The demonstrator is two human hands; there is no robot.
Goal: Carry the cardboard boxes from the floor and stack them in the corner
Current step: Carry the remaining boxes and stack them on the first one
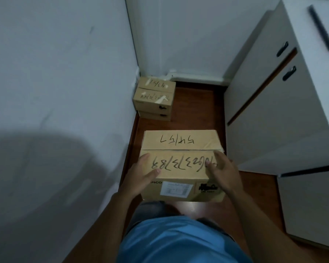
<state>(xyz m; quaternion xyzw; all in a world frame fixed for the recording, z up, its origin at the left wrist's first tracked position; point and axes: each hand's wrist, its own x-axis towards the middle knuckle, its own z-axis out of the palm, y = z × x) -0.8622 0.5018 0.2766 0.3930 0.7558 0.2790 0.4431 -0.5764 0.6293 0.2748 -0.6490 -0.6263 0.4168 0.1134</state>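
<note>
A cardboard box [180, 143] with black handwriting on its top flaps and a white label on its near side is held in front of me, above the wooden floor. My left hand [141, 177] grips its left near corner, thumb on the top. My right hand [223, 171] grips its right near corner, fingers spread over the top flap. In the far corner two more cardboard boxes [154, 97] stand stacked against the left wall, the upper one taped and written on.
A white wall [61, 73] runs along the left. White cabinets [264, 103] with black handles stand on the right, leaving a narrow strip of brown wooden floor [196, 109] leading to the corner. A white skirting conduit [196, 76] lines the back wall.
</note>
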